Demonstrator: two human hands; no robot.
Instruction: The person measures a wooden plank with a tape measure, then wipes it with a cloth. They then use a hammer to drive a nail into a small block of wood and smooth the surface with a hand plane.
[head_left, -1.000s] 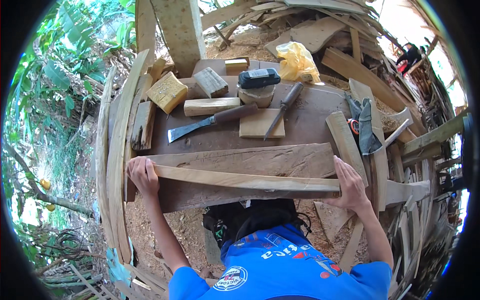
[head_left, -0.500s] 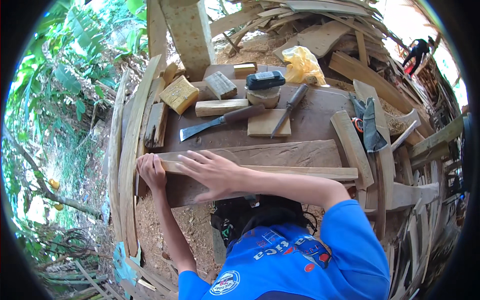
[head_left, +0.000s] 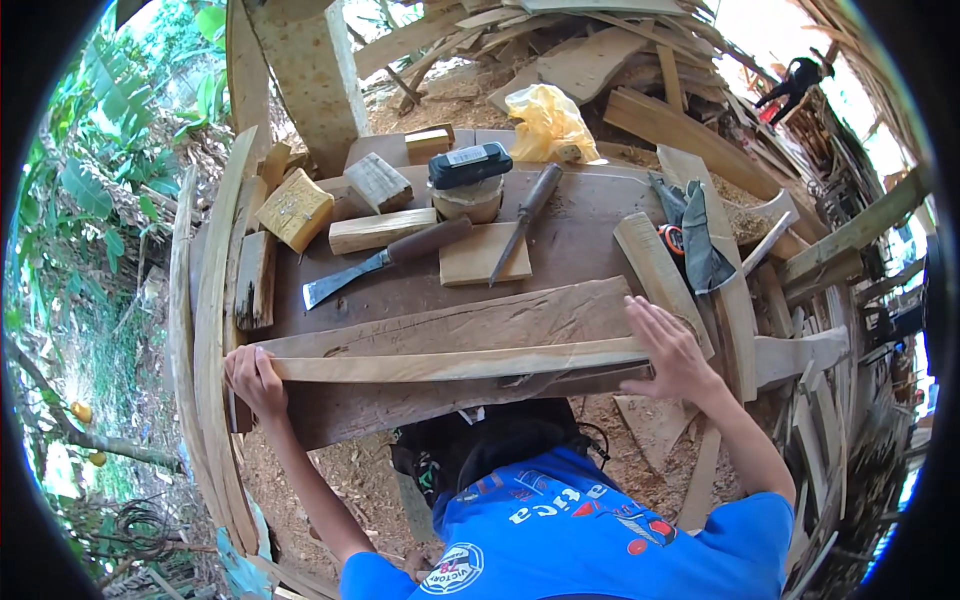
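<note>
At the frame's bottom I see a bright blue shirt (head_left: 560, 565) with short, plain sleeves (head_left: 752, 535). It carries white lettering (head_left: 545, 507), a red dot (head_left: 637, 548) and a round white badge print (head_left: 453, 568). Above it shows black cloth (head_left: 500, 435) with a thin dark cord (head_left: 602, 440). Left hand (head_left: 256, 378) and right hand (head_left: 672, 352) are bare.

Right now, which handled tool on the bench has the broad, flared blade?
The left one, the chisel-like tool; the spike-like tool to its right has a narrow, tapering blade.
</note>
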